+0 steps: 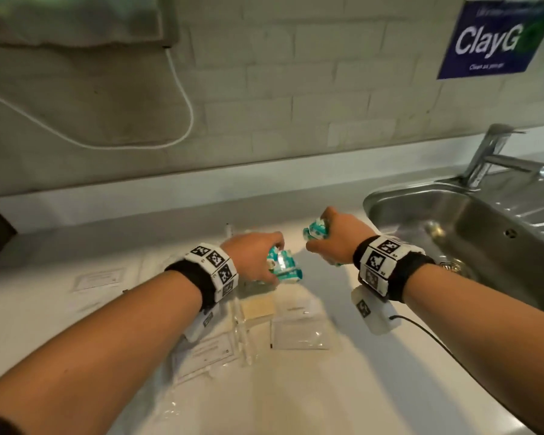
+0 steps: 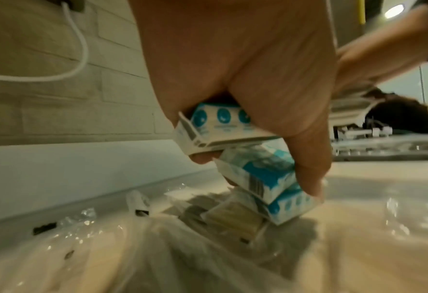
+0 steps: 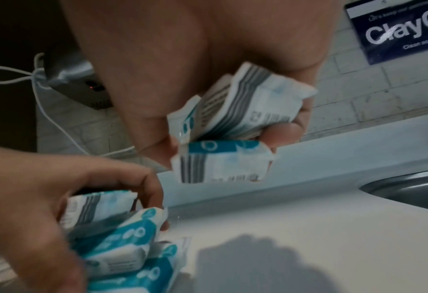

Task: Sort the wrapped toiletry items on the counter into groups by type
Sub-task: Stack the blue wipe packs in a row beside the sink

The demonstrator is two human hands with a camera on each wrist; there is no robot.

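My left hand [image 1: 258, 255] grips a stack of teal-and-white wrapped soap packets [image 1: 285, 266], three of them plain in the left wrist view [image 2: 255, 164], just above the counter. My right hand [image 1: 333, 237] holds more of the same teal-and-white packets [image 1: 316, 232], bunched in the fingers [image 3: 235, 126], a little higher and to the right, near the sink. Both hands [image 3: 44, 208] are close together. Under the left hand lies a heap of clear-wrapped flat sachets [image 1: 299, 331] and a yellowish wrapped item [image 1: 258, 306] on the white counter [image 1: 374, 387].
A steel sink [image 1: 471, 233] with a tap [image 1: 490, 152] sits at the right. A white cable [image 1: 182, 98] hangs on the tiled wall, and a blue sign [image 1: 496, 36] is at upper right. More clear packets [image 1: 98, 277] lie at the left.
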